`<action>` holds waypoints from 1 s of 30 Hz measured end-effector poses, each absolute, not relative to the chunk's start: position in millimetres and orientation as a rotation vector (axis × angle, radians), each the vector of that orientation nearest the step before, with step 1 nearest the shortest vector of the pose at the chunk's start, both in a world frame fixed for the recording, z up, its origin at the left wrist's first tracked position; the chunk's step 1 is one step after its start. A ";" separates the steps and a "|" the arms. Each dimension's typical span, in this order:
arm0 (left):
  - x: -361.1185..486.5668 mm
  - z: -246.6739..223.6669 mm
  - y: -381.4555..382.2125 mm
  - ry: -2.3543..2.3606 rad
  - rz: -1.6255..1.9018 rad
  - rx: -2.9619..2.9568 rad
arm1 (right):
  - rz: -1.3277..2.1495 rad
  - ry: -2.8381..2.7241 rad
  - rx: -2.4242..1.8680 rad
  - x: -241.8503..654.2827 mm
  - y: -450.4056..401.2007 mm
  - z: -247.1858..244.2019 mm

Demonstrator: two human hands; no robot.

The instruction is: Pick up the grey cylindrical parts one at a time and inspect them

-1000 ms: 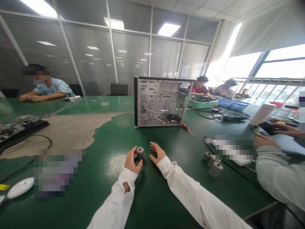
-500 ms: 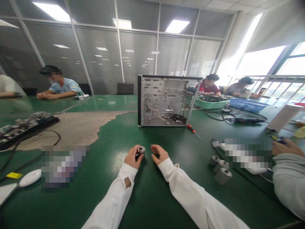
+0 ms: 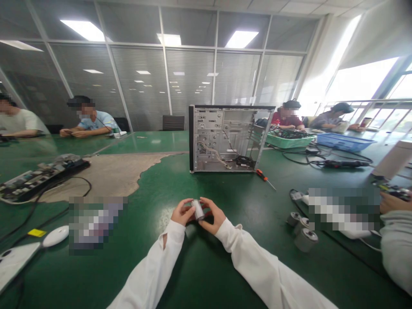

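White at both sleeves, holding a small metal cylinder between left hand and right hand, over the near middle of the green table. Clasped from both sides, with left thumb laid against the near face, right fingers curved round the right side, and right thumb low by the bottom end. Tipped a little off upright, leaning left at the top; impossible to tell whether touching the tabletop or just clear of it. Best held by the fingertips with light, even pressure from both sides, being probably smooth and apt to slip or roll. Better turned by small finger shifts, never releasing both hands at once, with thumbs off the end faces for a clear look. Worth holding low against a drop. Flanked on the right by three similar cylinders, grouped near a white power strip, and faced at the far middle by an open computer case, with an orange-handled screwdriver lying just beside its right corner.
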State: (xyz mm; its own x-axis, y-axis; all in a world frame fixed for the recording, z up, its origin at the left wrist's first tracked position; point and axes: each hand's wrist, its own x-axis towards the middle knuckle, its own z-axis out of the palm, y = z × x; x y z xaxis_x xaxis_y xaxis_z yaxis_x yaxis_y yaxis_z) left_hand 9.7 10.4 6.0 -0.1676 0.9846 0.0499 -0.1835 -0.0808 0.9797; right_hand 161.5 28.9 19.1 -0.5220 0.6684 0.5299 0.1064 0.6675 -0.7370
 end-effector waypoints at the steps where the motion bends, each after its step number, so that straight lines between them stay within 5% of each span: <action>1: 10.6 7.0 9.3 1.086 1.437 0.942 | 0.858 -2.008 -0.584 161.8 26.9 21.1; 13: 10.3 22.6 -0.7 0.971 1.289 0.489 | 1.369 -1.616 -0.426 150.5 35.6 -1.5; 30: 14.3 16.1 0.2 0.913 1.210 0.596 | 1.337 -1.524 -0.532 146.5 36.5 -10.1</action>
State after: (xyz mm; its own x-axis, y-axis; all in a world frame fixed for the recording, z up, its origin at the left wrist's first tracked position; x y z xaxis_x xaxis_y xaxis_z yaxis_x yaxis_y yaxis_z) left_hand 14.3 0.2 16.1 0.0835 0.9587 -0.2719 -0.5245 0.2743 0.8060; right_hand 146.5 36.5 -10.1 -0.4047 0.8291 0.3858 -0.2750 0.2920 -0.9160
